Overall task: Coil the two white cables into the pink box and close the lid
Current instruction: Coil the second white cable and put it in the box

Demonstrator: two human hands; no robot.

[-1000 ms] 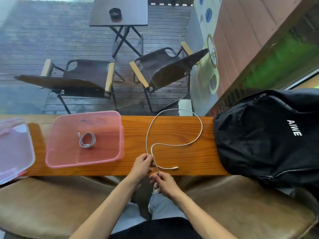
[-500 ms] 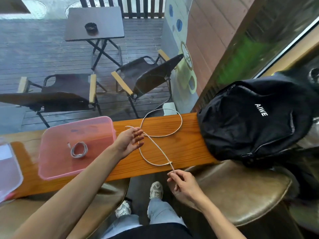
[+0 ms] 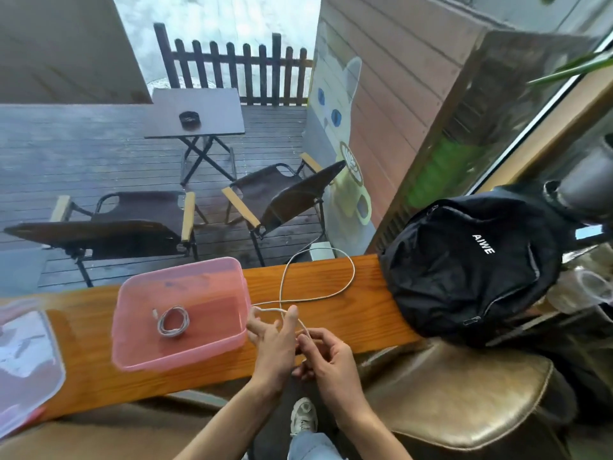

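An open pink box (image 3: 232,270) sits on the wooden counter (image 3: 348,313). One white cable (image 3: 173,322) lies coiled on its floor. The second white cable (image 3: 345,287) makes a big loop on the counter to the right of the box. My left hand (image 3: 273,340) holds this cable just off the box's right wall, a strand running over its fingers. My right hand (image 3: 326,356) is close beside it, pinching the same cable near the counter's front edge. The clear lid (image 3: 26,356) with a pink rim rests at the far left.
A black backpack (image 3: 464,270) takes up the right end of the counter. Brown leather stools (image 3: 464,403) stand below the front edge. Clear plastic cups (image 3: 583,290) sit at the far right. Beyond the glass are folding chairs and a table on a deck.
Both hands have come together beside the box, and the cable's loop on the counter has changed shape. The view has swung up and to the right.
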